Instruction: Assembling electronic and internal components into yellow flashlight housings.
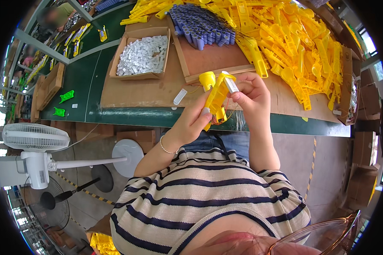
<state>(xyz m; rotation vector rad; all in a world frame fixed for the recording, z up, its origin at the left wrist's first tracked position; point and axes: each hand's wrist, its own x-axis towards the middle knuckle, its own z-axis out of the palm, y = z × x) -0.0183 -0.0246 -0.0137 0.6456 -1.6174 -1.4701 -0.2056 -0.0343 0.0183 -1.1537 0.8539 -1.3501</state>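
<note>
My left hand (187, 121) grips a yellow plastic housing (217, 97) just over the table's front edge. In my right hand (254, 95), thumb and fingers pinch a small white rectangular piece (231, 83) against the housing's upper end. Thin red wires hang by the housing's lower part. A yellow round cup-shaped head (207, 79) shows just beyond my left fingers; whether it joins the housing I cannot tell. To its left lies a flat white strip (180, 97) on the cardboard sheet, near a thin yellow wire.
A cardboard box (113, 70) of small white pieces stands at the back left. Blue cylinders (200, 32) with black wires lie in a cardboard tray (187, 63). Yellow plastic parts (302, 46) pile up at the right. Green pieces (66, 97) lie left; a white fan (36, 138) stands below.
</note>
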